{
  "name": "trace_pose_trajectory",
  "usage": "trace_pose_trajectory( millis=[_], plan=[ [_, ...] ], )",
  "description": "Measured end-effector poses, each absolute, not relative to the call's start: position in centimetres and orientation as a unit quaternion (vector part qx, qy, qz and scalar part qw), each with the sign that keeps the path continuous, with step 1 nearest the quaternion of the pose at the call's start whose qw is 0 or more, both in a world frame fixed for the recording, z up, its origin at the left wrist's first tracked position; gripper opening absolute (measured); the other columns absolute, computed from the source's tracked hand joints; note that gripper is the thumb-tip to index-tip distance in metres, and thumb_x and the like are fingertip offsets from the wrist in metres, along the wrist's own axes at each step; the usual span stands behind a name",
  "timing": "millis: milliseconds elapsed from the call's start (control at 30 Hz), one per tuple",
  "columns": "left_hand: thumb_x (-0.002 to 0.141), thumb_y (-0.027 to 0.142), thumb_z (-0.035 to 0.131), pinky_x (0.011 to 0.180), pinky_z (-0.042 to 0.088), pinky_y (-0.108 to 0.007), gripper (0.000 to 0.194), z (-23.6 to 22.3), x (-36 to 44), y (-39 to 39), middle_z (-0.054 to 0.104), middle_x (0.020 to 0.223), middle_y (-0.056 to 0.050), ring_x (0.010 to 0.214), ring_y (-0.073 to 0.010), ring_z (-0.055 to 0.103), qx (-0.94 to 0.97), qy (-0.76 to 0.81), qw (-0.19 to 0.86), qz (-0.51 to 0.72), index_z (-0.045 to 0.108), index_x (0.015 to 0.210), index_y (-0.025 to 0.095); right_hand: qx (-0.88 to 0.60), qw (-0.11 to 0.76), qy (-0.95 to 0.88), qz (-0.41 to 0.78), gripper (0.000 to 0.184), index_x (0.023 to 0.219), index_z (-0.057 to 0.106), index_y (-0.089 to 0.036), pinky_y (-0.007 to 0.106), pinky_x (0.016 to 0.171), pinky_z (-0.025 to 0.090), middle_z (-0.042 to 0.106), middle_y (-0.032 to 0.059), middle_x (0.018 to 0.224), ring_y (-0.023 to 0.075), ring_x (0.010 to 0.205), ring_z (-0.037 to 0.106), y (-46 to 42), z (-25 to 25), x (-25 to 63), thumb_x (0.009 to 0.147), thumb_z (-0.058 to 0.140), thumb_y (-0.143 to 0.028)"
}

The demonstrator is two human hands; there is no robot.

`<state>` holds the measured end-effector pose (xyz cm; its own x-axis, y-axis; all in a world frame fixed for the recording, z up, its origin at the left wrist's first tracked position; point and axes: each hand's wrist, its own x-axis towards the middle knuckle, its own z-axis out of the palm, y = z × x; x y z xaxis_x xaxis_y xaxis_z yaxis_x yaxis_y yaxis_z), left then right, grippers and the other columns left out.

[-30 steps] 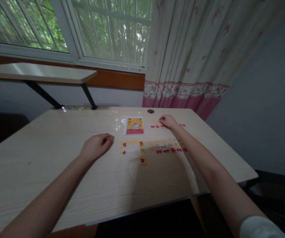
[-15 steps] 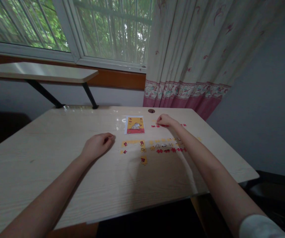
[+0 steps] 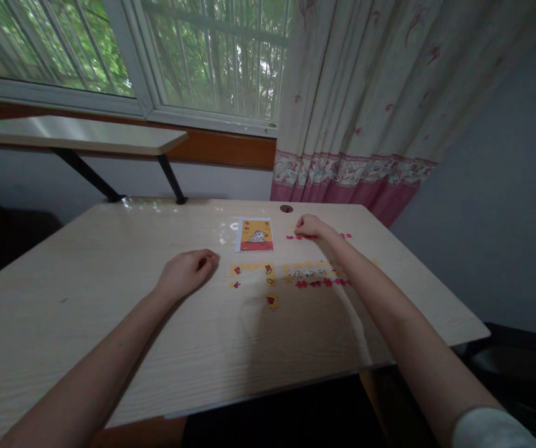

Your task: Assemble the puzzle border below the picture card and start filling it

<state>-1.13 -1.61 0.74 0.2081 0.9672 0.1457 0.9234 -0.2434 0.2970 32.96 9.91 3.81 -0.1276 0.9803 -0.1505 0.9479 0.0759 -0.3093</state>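
Observation:
My right hand (image 3: 309,224) reaches to the back of the desk. Its fingers are pinched at a puzzle piece beside a row of red puzzle pieces (image 3: 348,236), part of which it covers. Resting on the desk at left, my left hand (image 3: 187,274) is loosely curled, and nothing shows in it. Between the hands lies a picture card (image 3: 256,235) of a white animal on yellow and red. In front of the card, several joined yellow pieces (image 3: 268,270) form a corner. A separate yellow piece (image 3: 272,302) lies nearer to me.
Loose pieces (image 3: 314,284) lie in rows right of the joined part, some hidden under my right forearm. A raised shelf (image 3: 81,134) stands at the desk's back left. Behind the desk (image 3: 193,367) hang a curtain (image 3: 342,168) and a window. A cable hole (image 3: 286,209) sits near the back edge.
The whole view has shifted very slightly. Both hands stay in nearly the same places, and the puzzle pieces show no visible move.

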Motion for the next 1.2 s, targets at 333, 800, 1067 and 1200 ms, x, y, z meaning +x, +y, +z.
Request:
trace_pose_trajectory(
  millis=[333,800,1067,1200],
  plan=[
    [0.085,0.040,0.041,0.060,0.040,-0.027,0.038,0.9,-0.8,-2.0,0.072,0.085,-0.007,0.069,-0.0204,0.062,0.779,0.593,0.078,0.188,0.069,0.098,0.019,-0.591,0.272,-0.721,0.238,0.022,0.097,0.065,-0.014,0.020,0.058,0.041,0.065,0.0017,0.073,0.0088,0.058,0.054,6.8,3.6,32.1,0.076,0.061,-0.020],
    [0.080,0.038,0.059,0.047,0.032,-0.022,0.026,0.9,5.0,-5.5,0.053,0.055,0.000,0.048,-0.0089,0.041,0.799,0.404,0.261,0.362,0.068,0.075,0.014,-0.391,0.427,-0.601,0.552,0.037,0.070,0.063,-0.019,0.022,0.050,0.040,0.063,-0.0012,0.064,0.0086,0.055,0.053,-3.7,0.0,24.4,0.055,0.081,-0.047],
    [0.069,0.040,0.065,0.045,0.030,-0.022,0.025,0.5,5.5,-5.3,0.054,0.053,0.001,0.047,-0.0080,0.038,0.690,0.435,0.396,0.423,0.067,0.071,0.015,-0.409,0.426,-0.563,0.578,0.036,0.071,0.061,-0.018,0.021,0.051,0.040,0.062,-0.0032,0.061,0.0072,0.053,0.053,-4.4,-0.5,24.1,0.057,0.080,-0.045],
    [0.067,0.039,0.066,0.048,0.034,-0.022,0.024,0.7,5.5,-5.2,0.060,0.058,-0.001,0.051,-0.0094,0.045,0.654,0.441,0.436,0.434,0.065,0.069,0.015,-0.403,0.449,-0.544,0.583,0.032,0.070,0.064,-0.019,0.022,0.054,0.043,0.063,-0.0029,0.064,0.0079,0.056,0.054,-4.5,-0.3,23.9,0.055,0.081,-0.042]
  ],
)
